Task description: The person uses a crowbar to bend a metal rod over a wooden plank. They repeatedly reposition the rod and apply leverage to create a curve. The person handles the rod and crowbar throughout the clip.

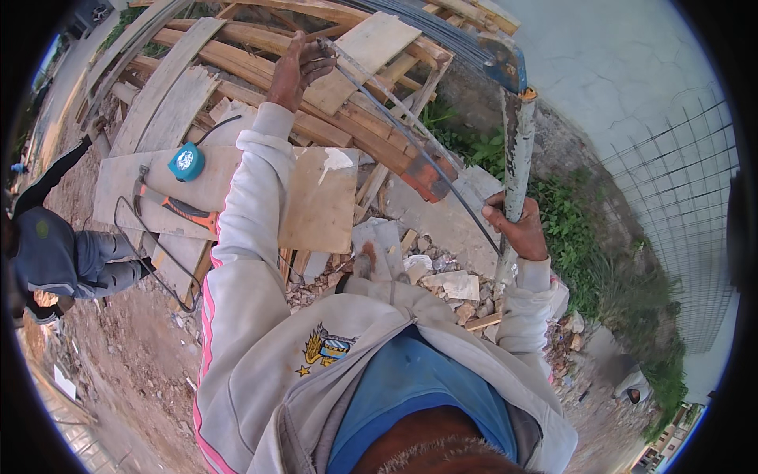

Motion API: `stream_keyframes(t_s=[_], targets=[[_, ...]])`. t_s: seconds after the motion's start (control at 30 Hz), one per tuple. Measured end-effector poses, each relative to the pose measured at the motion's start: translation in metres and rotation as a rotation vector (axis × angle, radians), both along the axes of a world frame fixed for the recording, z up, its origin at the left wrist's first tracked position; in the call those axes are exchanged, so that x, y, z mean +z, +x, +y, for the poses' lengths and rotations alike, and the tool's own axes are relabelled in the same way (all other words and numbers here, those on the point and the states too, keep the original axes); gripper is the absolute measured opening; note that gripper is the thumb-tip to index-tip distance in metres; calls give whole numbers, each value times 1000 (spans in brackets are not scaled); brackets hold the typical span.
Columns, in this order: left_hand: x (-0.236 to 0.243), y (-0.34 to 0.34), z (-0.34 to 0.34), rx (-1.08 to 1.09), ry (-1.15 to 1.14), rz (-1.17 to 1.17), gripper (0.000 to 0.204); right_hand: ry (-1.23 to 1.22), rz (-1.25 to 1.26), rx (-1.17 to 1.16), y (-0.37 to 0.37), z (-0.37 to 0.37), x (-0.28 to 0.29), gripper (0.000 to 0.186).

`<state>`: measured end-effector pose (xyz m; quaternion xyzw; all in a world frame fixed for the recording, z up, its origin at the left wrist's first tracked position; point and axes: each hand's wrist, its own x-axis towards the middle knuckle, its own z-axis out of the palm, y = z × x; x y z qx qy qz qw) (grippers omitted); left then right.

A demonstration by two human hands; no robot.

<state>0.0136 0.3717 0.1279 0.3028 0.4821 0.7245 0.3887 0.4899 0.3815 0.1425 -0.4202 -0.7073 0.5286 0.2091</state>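
My left hand (298,67) is raised at the top centre, fingers curled at the upper end of a long, thin steel rod (395,118). The rod slopes down to my right hand (517,229), which grips a weathered white pipe handle (517,150) with the rod alongside it. Above the handle sits a blue metal tool head (505,63) with orange at its joint. Below my left arm, an orange-and-black hammer (170,201) and a teal tape measure (186,162) lie on a plywood sheet (118,182), near a bent dark rod (185,304).
Stacked boards (229,59) and steel bars (418,20) fill the top. Rubble (454,288) lies below my hands. Weeds (576,261), a pale wall (600,63) and wire mesh (671,205) are at the right. A co-worker (59,261) in dark clothes bends at the left.
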Motion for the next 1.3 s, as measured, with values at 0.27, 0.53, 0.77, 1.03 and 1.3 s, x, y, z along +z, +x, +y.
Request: stream_keyframes(t_s=[0.27, 0.53, 0.77, 1.03, 1.3], targets=[[0, -7, 1, -80, 78, 122, 39, 264, -40, 57, -3, -24, 6, 29], [-42, -27, 1, 51, -281, 297, 33, 483, -55, 168, -27, -38, -10, 26], [-76, -42, -9, 157, -463, 753, 28, 727, -160, 228, -32, -32, 2, 32], [-95, -35, -9, 431, -642, 1451, 29, 660, -187, 199, -22, -39, -11, 25], [-86, -28, -10, 339, -756, 1518, 25, 395, -276, -256, 42, -33, -52, 22]])
